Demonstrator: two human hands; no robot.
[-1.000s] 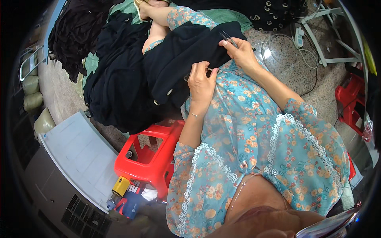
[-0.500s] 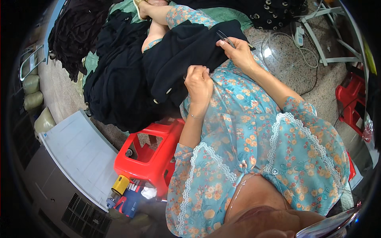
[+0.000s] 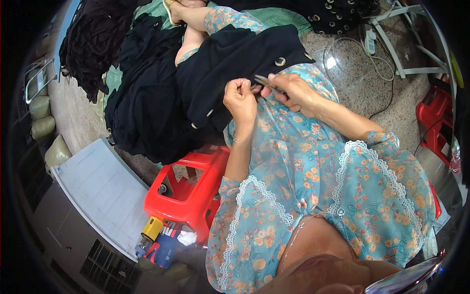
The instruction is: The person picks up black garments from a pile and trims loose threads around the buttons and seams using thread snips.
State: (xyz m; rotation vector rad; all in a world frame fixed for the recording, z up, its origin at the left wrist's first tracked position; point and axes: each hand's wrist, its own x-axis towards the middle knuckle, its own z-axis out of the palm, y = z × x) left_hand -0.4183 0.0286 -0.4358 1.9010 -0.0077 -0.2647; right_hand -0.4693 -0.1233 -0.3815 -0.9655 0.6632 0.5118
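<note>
A black garment [image 3: 235, 61] lies across my lap, with a round shiny button [image 3: 279, 61] on it and several pale buttons along its near edge. My left hand [image 3: 241, 100] pinches the garment's near edge between thumb and fingers. My right hand [image 3: 298, 94] is closed around small dark thread snips [image 3: 264, 79], blurred by motion. Their tip points left, close to my left fingertips. Whether the blades touch the cloth or a thread cannot be made out.
Black cloth [image 3: 147, 103] is heaped left of my lap, and more [image 3: 93, 44] lies at far left. Nearer stand a red stool [image 3: 196, 208] and a pale board [image 3: 98, 181]. At right are a power strip [image 3: 370, 43] with cables, a white metal frame [image 3: 399, 59] and another red stool [image 3: 433, 117].
My right hand has brought the snips down and left, close to my left hand. The round button, hidden earlier, now shows. My left hand has shifted slightly, still pinching the cloth.
</note>
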